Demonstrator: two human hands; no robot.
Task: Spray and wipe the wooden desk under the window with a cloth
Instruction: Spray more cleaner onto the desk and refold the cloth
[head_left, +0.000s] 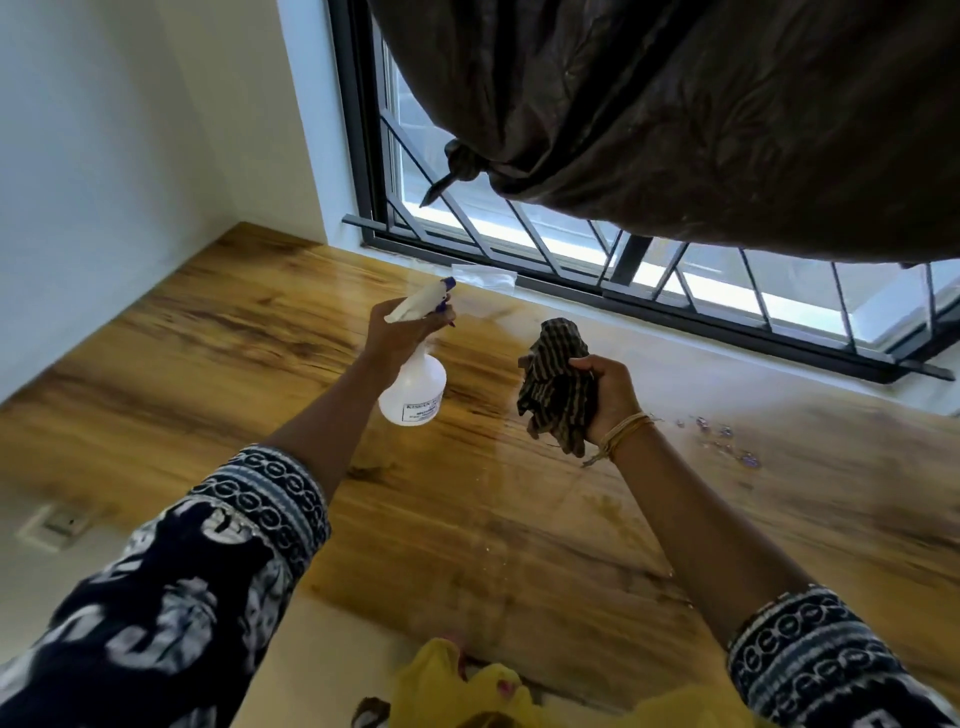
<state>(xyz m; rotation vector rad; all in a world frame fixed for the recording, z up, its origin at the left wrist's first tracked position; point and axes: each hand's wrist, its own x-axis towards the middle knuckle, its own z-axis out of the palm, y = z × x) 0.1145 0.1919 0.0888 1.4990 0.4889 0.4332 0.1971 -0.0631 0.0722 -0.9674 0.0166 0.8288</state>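
The glossy wooden desk (218, 332) runs under the barred window (467, 208). My left hand (400, 332) grips a white spray bottle (415, 389) by its trigger head, nozzle tipped blue and aimed toward the window side. The bottle hangs above the desk's middle. To the right, my right hand (613, 389) is closed around a bunched dark striped cloth (558, 384), held above the desk surface. Fine droplets speckle the wood in front of me.
A dark brown curtain (701, 114), knotted at its left end, hangs low over the window's right part. A white wall (104, 182) closes the desk's left end. Small shiny bits (722, 436) lie on the desk at the right. A wall socket (57, 525) sits below the desk's left edge.
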